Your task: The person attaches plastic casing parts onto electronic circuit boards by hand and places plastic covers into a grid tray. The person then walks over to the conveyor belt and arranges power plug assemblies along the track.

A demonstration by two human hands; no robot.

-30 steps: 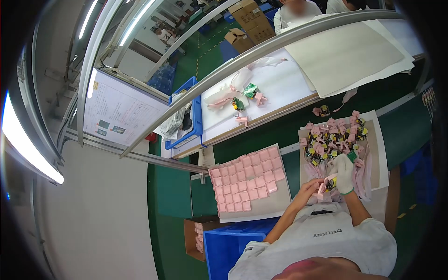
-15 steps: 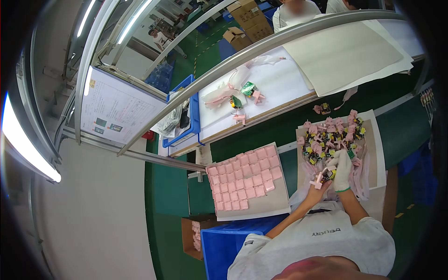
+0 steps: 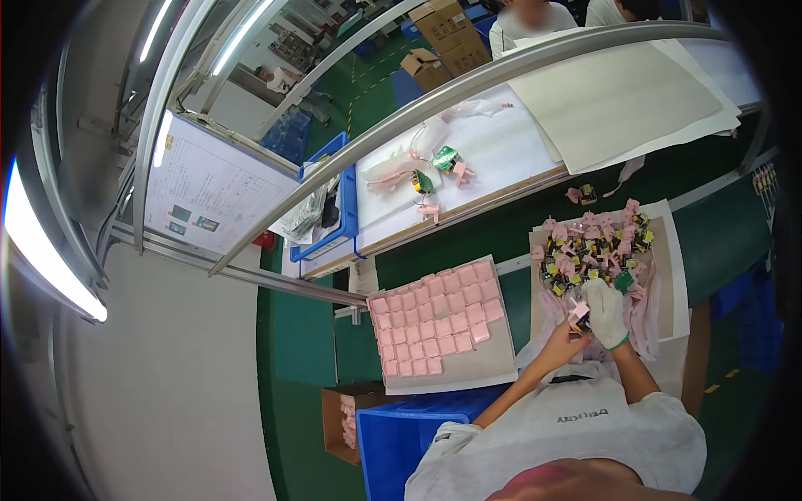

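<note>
My bare left hand (image 3: pixel 566 341) holds a pink plug with a circuit board (image 3: pixel 579 314) at the near edge of a heap of similar pieces. My right hand (image 3: pixel 608 311), in a white glove with a green cuff edge, is closed against the same piece from the right; its fingertips are partly hidden. Beyond both hands lies the heap of pink plugs with yellow and black parts (image 3: pixel 589 242), on a cardboard sheet (image 3: pixel 667 275). Translucent pink strips (image 3: pixel 645 330) hang on the heap's near side.
Left of the heap, rows of pink square covers (image 3: pixel 430 313) lie on another board (image 3: pixel 501 355). A blue bin (image 3: pixel 393 442) and a carton (image 3: pixel 338 426) stand below. A metal rail (image 3: pixel 468 75) crosses above a white shelf (image 3: pixel 501 125). Other people sit beyond.
My right hand has drawn slightly back from the heap toward my left hand, its fingers now bent around the piece. The held plug has turned and shifted a little upward.
</note>
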